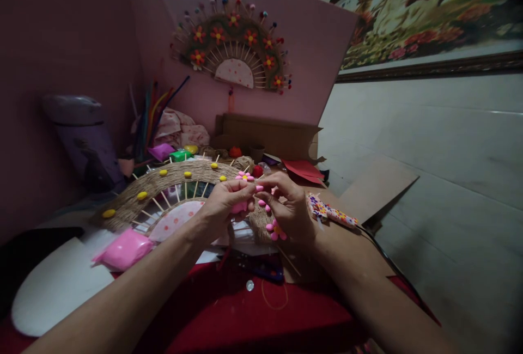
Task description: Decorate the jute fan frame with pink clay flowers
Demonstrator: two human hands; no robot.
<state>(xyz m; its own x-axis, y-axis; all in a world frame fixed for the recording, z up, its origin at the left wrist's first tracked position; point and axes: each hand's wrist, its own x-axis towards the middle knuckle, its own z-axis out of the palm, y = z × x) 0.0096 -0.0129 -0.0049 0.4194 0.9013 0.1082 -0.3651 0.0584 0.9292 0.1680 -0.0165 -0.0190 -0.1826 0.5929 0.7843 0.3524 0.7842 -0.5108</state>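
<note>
Above the right half of a twine-wrapped fan (163, 182), my two hands meet fingertip to fingertip. My left hand (224, 204) is closed, with a lump of pink clay (239, 208) showing under its fingers. A small pink clay piece (259, 188) is pinched in the fingertips of my right hand (290, 201). Yellow clay dots (142, 196) sit along the fan's band, and thin sticks run through it. At its right end are pink-petalled flowers (276, 230), partly hidden by my right hand. A polka-dot half-circle (177, 220) fills the fan's lower middle.
A pink clay bag (125, 249) lies left of the fan, near a white rounded board (53, 288). Scissors (257, 267) lie on the red cloth (229, 316). Behind stand a cardboard box (265, 133) and pipe cleaners (153, 114). A glue gun (333, 213) rests at right.
</note>
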